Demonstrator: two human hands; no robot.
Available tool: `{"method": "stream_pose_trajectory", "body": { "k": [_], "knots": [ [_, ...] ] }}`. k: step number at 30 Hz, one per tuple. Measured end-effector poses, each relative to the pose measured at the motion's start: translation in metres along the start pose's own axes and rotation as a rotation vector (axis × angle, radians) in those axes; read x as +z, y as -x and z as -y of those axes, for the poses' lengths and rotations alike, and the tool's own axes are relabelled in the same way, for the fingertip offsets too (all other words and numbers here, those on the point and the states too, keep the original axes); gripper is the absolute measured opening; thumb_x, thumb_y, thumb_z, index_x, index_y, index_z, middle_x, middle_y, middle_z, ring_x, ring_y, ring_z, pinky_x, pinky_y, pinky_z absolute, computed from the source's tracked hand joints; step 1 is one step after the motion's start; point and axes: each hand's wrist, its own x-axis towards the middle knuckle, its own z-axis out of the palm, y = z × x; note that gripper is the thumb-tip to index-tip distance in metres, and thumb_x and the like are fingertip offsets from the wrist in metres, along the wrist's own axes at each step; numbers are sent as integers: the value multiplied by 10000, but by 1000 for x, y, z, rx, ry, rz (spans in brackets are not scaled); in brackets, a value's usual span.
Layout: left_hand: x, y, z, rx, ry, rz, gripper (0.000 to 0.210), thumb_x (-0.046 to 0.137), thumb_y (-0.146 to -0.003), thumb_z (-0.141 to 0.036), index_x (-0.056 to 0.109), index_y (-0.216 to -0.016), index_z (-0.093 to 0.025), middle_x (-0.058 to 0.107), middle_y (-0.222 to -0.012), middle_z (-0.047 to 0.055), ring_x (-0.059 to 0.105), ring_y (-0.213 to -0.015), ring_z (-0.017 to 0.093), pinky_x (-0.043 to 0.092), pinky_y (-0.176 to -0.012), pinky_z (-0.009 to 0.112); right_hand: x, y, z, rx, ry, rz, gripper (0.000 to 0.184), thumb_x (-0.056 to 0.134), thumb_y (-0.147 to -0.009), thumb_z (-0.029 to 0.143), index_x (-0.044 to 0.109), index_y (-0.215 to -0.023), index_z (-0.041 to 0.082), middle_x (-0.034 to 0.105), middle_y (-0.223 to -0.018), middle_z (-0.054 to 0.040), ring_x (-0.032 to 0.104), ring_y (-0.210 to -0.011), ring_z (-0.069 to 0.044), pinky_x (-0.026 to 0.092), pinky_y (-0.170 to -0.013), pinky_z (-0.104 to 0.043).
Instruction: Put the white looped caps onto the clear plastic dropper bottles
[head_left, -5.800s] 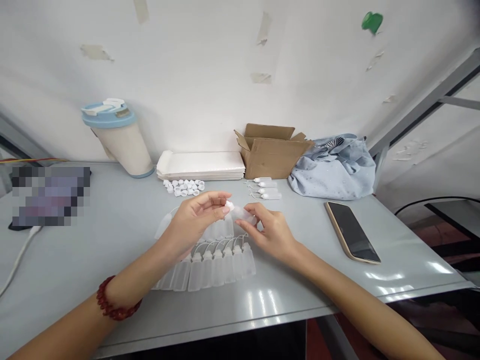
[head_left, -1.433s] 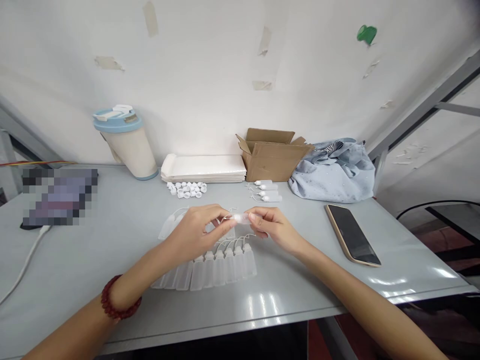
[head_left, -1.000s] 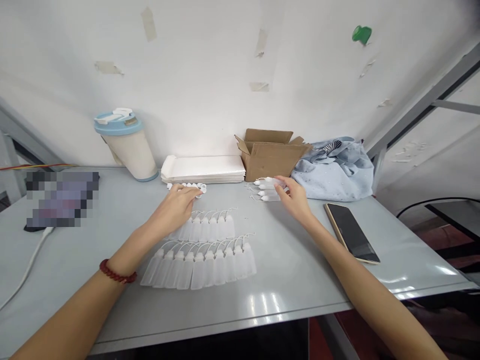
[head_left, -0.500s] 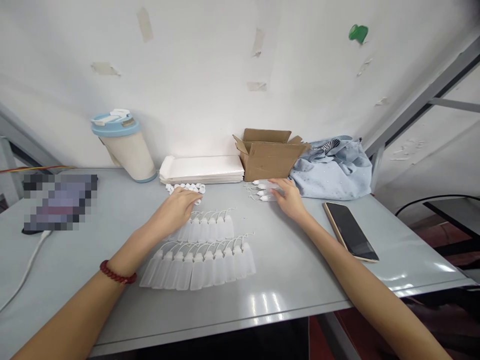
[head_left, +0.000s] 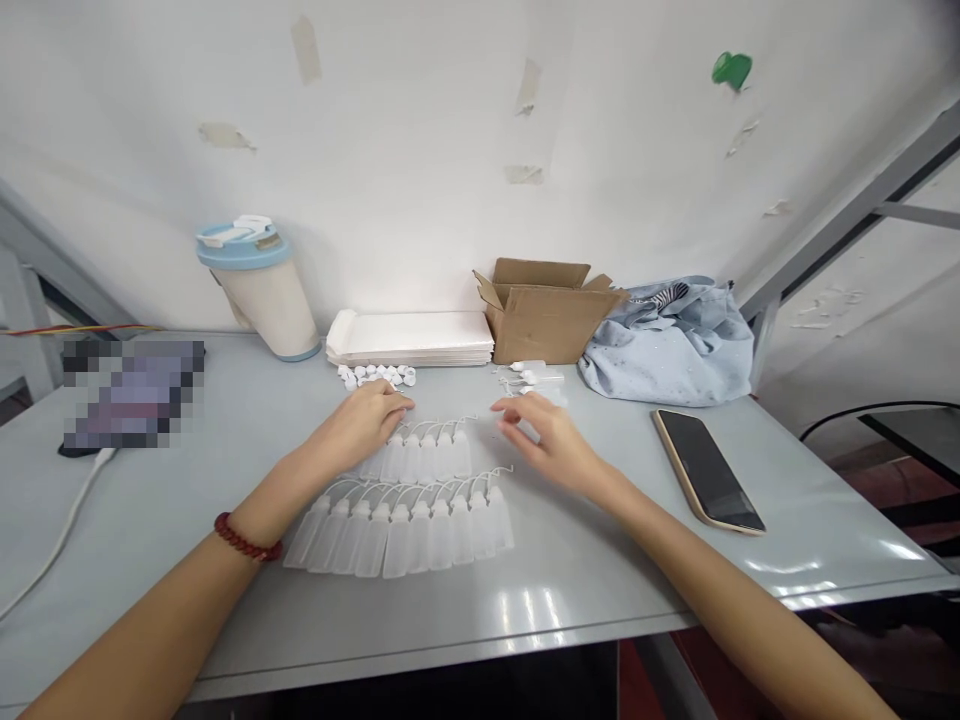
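My left hand (head_left: 367, 420) is closed in a pinch just in front of a cluster of small white caps (head_left: 375, 375); what lies between its fingertips is hidden. My right hand (head_left: 551, 440) is closed too, fingertips together, with a pale translucent small bottle (head_left: 528, 430) partly showing inside it. Behind it lie several small translucent bottles (head_left: 541, 377) with white tips. In front of my left hand, a short row of bottles with thin white curved stems (head_left: 427, 460) lies flat. A longer row of like bottles (head_left: 401, 540) lies nearer to me.
Along the wall stand a travel cup (head_left: 262, 300), a stack of white flat boxes (head_left: 412, 340), an open cardboard box (head_left: 551, 325) and a bunched light blue cloth (head_left: 671, 345). A phone (head_left: 709, 470) lies on the right. A blurred-out device (head_left: 139, 395) with a white cable lies left.
My right hand has come away from the bottles by the cardboard box, toward me and to the left. My left hand stays near the caps. The view has shifted slightly.
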Motion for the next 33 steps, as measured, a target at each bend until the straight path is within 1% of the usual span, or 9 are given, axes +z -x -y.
{"method": "stream_pose_trajectory", "body": {
  "k": [3,5,11,14,18,22,24,29,33],
  "knots": [
    [-2,0,-3,-6,-35,22,373,334,-877,-231,693,-948,-161,548,-798,90,544,-819,247,427,-718,350,8,3,15,-21,-29,205,203,485,-919,195,579,-1091,143,630,-833,-67,537,-827,-199,438,-771,-337],
    [-3,0,-3,-7,-48,26,366,333,-880,-239,689,-919,-160,535,-764,86,533,-812,258,413,-702,354,11,4,19,-38,-37,286,219,486,-927,207,581,-1114,143,628,-857,-74,517,-846,-202,432,-789,-345],
    [-2,0,-3,-19,-35,14,352,338,-882,-256,678,-866,-166,548,-752,88,530,-800,266,404,-688,359,16,4,18,-43,12,365,280,441,-953,258,572,-1178,156,590,-884,-84,485,-862,-208,417,-825,-368],
    [-2,-1,-4,-23,-16,-2,345,340,-880,-254,671,-848,-163,570,-761,92,541,-808,263,413,-717,364,17,4,17,-39,28,382,303,409,-966,278,564,-1200,164,573,-876,-82,479,-861,-205,410,-831,-371],
    [-6,-1,-8,-53,32,-61,332,340,-887,-275,649,-927,-158,614,-842,97,554,-878,262,426,-755,364,19,4,15,-31,18,374,319,358,-981,295,567,-1195,183,574,-886,-82,480,-861,-202,402,-834,-370],
    [-13,1,-19,-122,201,-182,310,386,-882,-332,625,-974,-157,641,-907,81,570,-870,234,438,-752,345,19,4,12,-10,62,385,342,326,-988,318,575,-1184,189,562,-870,-79,481,-850,-201,394,-827,-368],
    [-16,2,-25,-153,293,-201,302,407,-877,-358,621,-967,-166,652,-909,62,577,-831,213,442,-723,322,19,3,10,-1,103,391,344,326,-987,324,589,-1162,186,551,-862,-78,479,-847,-201,392,-825,-365],
    [-17,4,-37,-203,489,-132,306,437,-864,-415,638,-923,-192,662,-905,33,572,-772,189,433,-653,287,18,2,5,-11,143,350,332,331,-986,316,606,-1116,184,550,-836,-73,478,-820,-197,398,-795,-350],
    [-18,5,-42,-212,634,-70,339,459,-851,-477,632,-866,-186,604,-751,6,532,-668,165,408,-578,266,16,3,4,-40,124,227,310,341,-982,312,600,-1079,172,575,-867,-87,486,-838,-205,405,-787,-351]
  ]
}}
